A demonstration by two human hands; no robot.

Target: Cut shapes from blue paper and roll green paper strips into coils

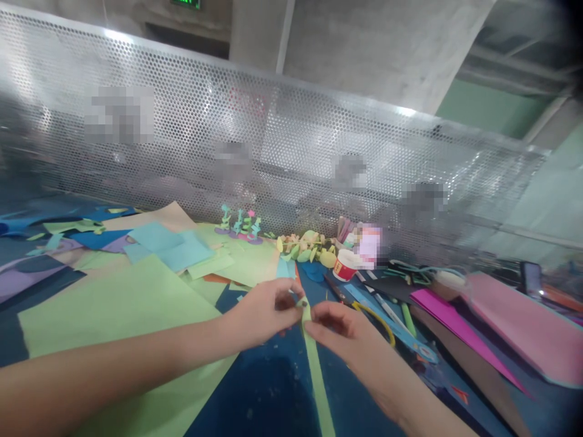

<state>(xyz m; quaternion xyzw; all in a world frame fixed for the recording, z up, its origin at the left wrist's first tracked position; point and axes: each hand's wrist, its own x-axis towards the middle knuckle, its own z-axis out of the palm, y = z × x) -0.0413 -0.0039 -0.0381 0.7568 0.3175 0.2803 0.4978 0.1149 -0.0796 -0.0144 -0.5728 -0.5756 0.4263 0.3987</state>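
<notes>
A long, narrow strip of light green paper (319, 379) runs from my fingers down toward the near edge of the view. Its upper end is pinched between the thumb and fingers of my left hand (266, 308), where a small dark spot shows on the paper. Just below and to the right, my right hand (341, 331) grips the same strip between thumb and bent fingers. Under my left forearm lies a large light green sheet (136, 303). The fingertips partly hide the strip's upper end.
Blue and other coloured paper pieces (166, 246) cover the left side. Small paper plants (241, 224) stand at the back, near a red-and-white cup (346, 265). To the right are a yellow loop (380, 321), a magenta sheet (464, 334) and a pink sheet (528, 321). Behind rises a perforated metal screen (182, 121).
</notes>
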